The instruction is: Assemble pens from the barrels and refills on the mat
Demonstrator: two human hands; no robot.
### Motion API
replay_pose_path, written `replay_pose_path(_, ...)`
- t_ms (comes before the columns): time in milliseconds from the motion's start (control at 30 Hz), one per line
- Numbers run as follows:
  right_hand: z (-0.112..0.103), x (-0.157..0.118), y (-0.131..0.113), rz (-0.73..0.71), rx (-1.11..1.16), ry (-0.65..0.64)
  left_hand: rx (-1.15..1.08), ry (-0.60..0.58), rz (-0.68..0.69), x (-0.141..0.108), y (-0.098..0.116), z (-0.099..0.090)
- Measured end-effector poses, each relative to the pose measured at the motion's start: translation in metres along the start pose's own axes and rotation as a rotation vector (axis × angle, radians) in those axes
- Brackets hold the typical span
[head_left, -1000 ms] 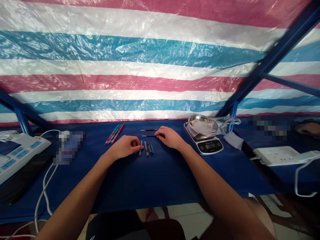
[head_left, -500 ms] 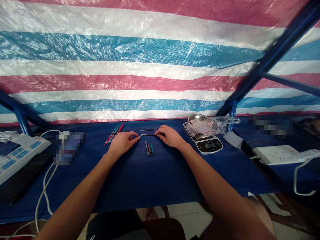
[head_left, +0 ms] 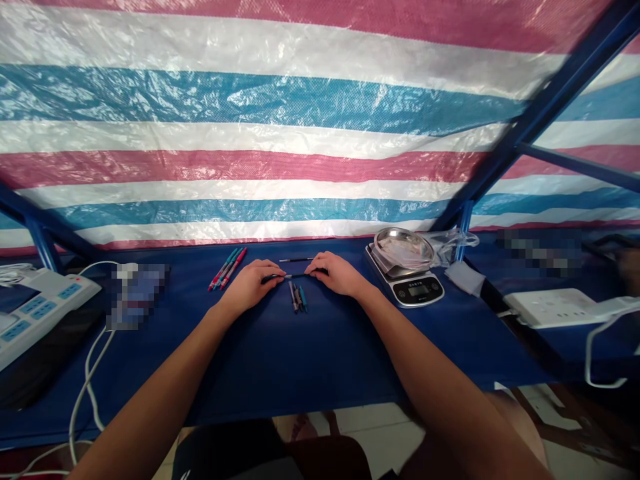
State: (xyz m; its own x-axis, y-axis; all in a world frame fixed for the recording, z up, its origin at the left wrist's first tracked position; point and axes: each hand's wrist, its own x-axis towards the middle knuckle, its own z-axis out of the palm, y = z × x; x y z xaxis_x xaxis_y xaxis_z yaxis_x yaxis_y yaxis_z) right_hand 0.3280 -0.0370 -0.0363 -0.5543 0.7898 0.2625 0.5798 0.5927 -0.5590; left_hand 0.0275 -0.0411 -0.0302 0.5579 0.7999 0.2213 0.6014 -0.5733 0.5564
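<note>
My left hand (head_left: 255, 285) is closed in a pinch at the left end of a thin dark pen refill (head_left: 299, 275). My right hand (head_left: 336, 272) pinches the other end, so the refill lies level between both hands, just above the table. Its left part looks pale, and my fingertips hide the ends. Behind it a second refill (head_left: 295, 259) lies on the table, near my right fingers. Several short pen parts (head_left: 299, 298), grey, dark and blue, lie side by side just in front of the hands. Left of my left hand are several red and teal pens (head_left: 227, 269).
A digital scale (head_left: 417, 291) with a metal bowl (head_left: 404, 247) stands right of my right hand, a clear plastic bag behind it. Power strips (head_left: 40, 308) and white cables (head_left: 89, 380) lie at left, another strip (head_left: 550, 308) at right. A striped tarp (head_left: 300, 153) hangs behind the blue table (head_left: 295, 367).
My left hand has shifted slightly right and its fingers have closed over the refill's pale left end. My right hand has moved a little left with the refill.
</note>
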Motion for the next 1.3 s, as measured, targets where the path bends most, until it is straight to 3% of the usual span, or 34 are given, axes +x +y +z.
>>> replay_pose_path(300,0.018,0.006,-0.002,0.006,0.100,0.181,-0.049,0.103,0.072,0.000,0.005,0.008)
replay_pose_path(433,0.016,0.007,0.006,0.163,0.175,0.424,-0.228,0.221,-0.016,0.001,0.009,0.005)
replay_pose_path(500,0.014,0.007,0.011,0.230,0.157,0.462,-0.438,0.285,-0.115,0.003,0.010,0.005)
replay_pose_path(567,0.012,0.006,0.012,0.230,0.124,0.405,-0.716,0.328,-0.210,0.004,0.011,0.005)
replay_pose_path(733,0.001,0.002,-0.002,0.132,0.208,0.079,-1.277,0.342,-0.350,0.006,0.014,0.003)
replay_pose_path(867,-0.009,-0.002,-0.018,0.094,0.209,-0.101,-1.444,0.347,-0.415,0.007,0.017,0.001)
replay_pose_path(1000,-0.013,-0.004,-0.026,0.047,0.117,-0.180,-1.518,0.342,-0.455,0.009,0.020,0.001)
replay_pose_path(1100,-0.009,-0.004,-0.024,0.034,0.109,-0.155,-1.552,0.339,-0.462,0.010,0.021,0.003)
replay_pose_path(1200,0.002,-0.002,-0.015,0.061,0.061,0.039,-1.575,0.327,-0.459,0.010,0.021,0.004)
replay_pose_path(1300,0.013,0.002,-0.003,0.069,-0.132,0.227,-1.570,0.319,-0.454,0.009,0.022,0.004)
